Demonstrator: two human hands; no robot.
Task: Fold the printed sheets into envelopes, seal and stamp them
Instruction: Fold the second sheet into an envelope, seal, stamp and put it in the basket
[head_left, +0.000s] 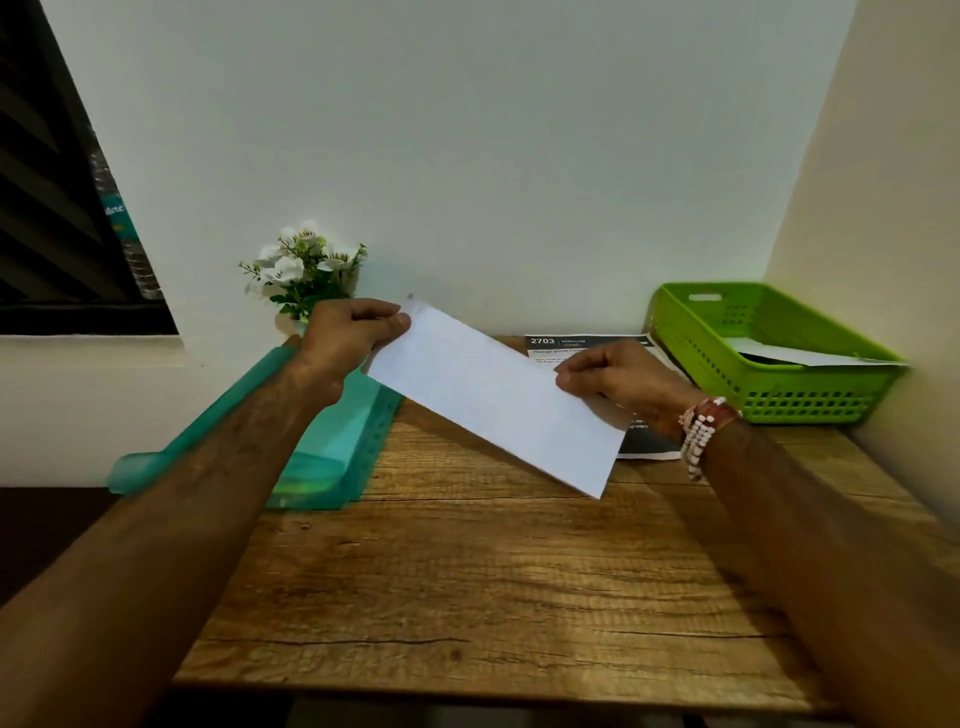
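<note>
- Wooden worktop (467, 597) fills the foreground.
- Left grip (353, 332) pinches a white paper (493, 395) by its far corner.
- Right grip (618, 376) pinches its long edge, above a printed sheet (550, 342).

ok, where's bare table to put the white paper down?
The white paper can go on the near half of the wooden table, bare from its front edge to the teal folder at left and the printed sheet at right. A smaller strip lies before the green basket. Crowded at the back: flowers, folder, sheet, basket.
</note>
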